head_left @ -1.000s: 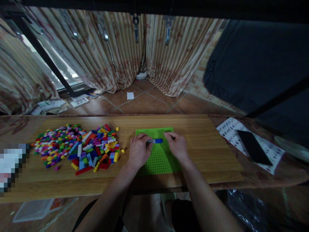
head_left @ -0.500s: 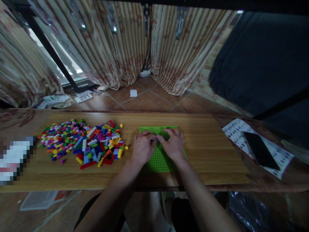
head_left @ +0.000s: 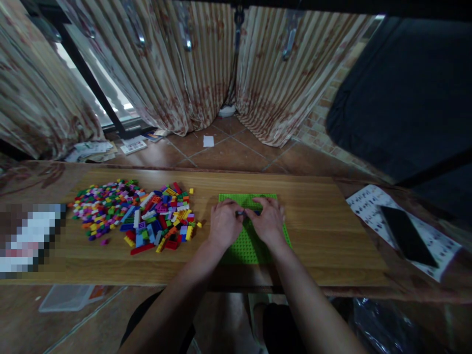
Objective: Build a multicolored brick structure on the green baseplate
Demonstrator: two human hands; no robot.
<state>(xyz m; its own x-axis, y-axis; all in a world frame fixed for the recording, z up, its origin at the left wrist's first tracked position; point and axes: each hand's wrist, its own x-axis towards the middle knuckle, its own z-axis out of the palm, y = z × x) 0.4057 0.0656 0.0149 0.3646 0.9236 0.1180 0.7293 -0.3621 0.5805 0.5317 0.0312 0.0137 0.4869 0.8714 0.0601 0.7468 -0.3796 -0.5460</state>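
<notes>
A green studded baseplate (head_left: 245, 248) lies on the wooden board, with both of my hands over its upper half. My left hand (head_left: 225, 225) is closed, its thumb and fingertips pinching a small bluish building brick (head_left: 240, 213). From the other side my right hand (head_left: 269, 223) reaches in, its thumb tip against the same brick and its index finger arched above. Fingers cover most of the brick, so its shape and whether it touches the studs cannot be made out. A bit of dark blue shows beside the right thumb.
Left of the baseplate spreads a pile of mixed larger bricks (head_left: 162, 219), with a heap of small colourful pieces (head_left: 105, 206) beyond it. On the right a black phone (head_left: 408, 236) rests on a printed sheet (head_left: 365, 204). The wooden board (head_left: 332, 236) carries the bricks and baseplate.
The view has shifted a little, so everything sits slightly further right. Both hands stay together over the same part of the baseplate, with only slight finger movement.
</notes>
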